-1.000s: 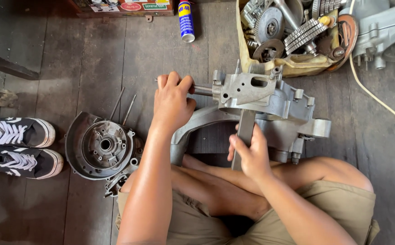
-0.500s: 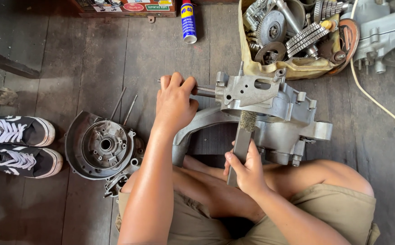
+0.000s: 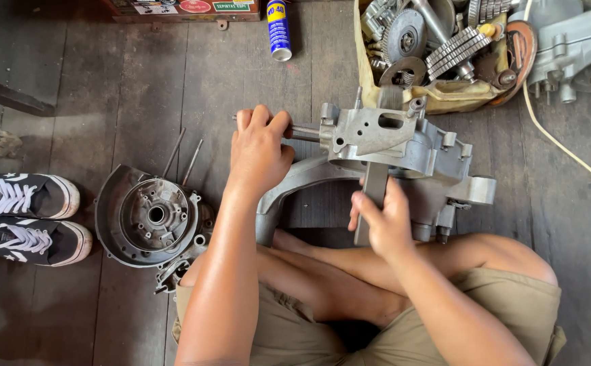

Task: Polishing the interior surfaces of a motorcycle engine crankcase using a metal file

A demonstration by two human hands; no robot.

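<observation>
Person seated cross-legged on a dark wooden floor (image 3: 126, 88), seen from above. Grey metal engine casing (image 3: 404, 146) sits on the floor just in front of the crossed legs, its curved arm sweeping down and left toward the knees.

Left hand (image 3: 260, 150): fingers curled tight around a thin metal rod (image 3: 303, 133) that juts out of the casing's left side. Knuckles up, grip closed fully on the rod.

Right hand (image 3: 385, 224): closed around the lower part of a flat metal bar (image 3: 371, 196) that stands upright against the front of the casing, just below its top block. Thumb lies along the bar's left edge.

Left of the legs: a round metal cover plate (image 3: 149, 215) lying flat, hub hole in the middle, touching the person's left knee area. Two thin rods (image 3: 183, 157) lie on the floor just above it. Farther left, a pair of black-and-white sneakers (image 3: 27, 217), side by side.

Top edge: a blue and yellow spray can (image 3: 279, 28) lying on the floor. Top right: a tan tray (image 3: 444, 102) piled with gears and shafts, just behind the casing. A white cable (image 3: 563, 146) runs down the right side.
</observation>
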